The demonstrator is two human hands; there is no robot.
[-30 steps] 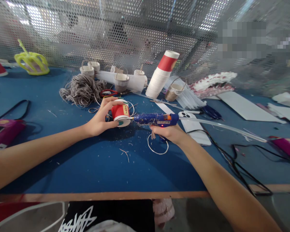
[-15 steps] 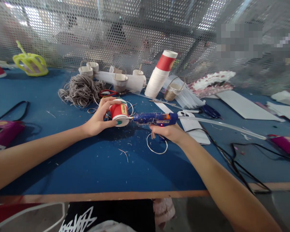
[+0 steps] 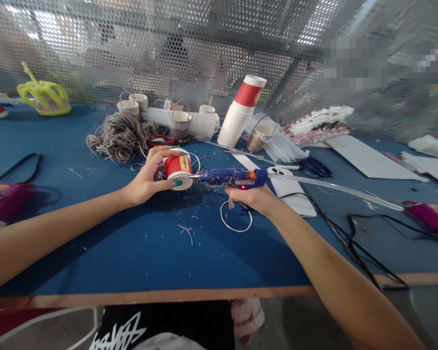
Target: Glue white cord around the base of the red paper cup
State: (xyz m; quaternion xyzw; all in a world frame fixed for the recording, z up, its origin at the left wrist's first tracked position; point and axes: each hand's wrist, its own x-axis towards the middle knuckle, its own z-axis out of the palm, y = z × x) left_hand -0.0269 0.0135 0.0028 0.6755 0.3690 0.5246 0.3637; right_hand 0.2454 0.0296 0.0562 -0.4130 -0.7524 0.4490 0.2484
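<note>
Red paper cup [image 3: 178, 168] with white rim, cut short, lying on its side just above blue surface [image 3: 138, 248], mouth toward the right. Left hand [image 3: 146, 179] wrapped around it, fingers on top, thumb below. Hot glue gun [image 3: 233, 178], blue, red light lit, long axis horizontal, nozzle touching cup's rim from the right. Right hand [image 3: 253, 198] closed around gun's grip underneath. White string loop [image 3: 236, 219] on surface just below right hand. Grey cord bundle [image 3: 120, 136], stack of cups [image 3: 241, 114], phone [image 3: 290, 189] beyond.

Bright backlight, soft shadows, edges warped
</note>
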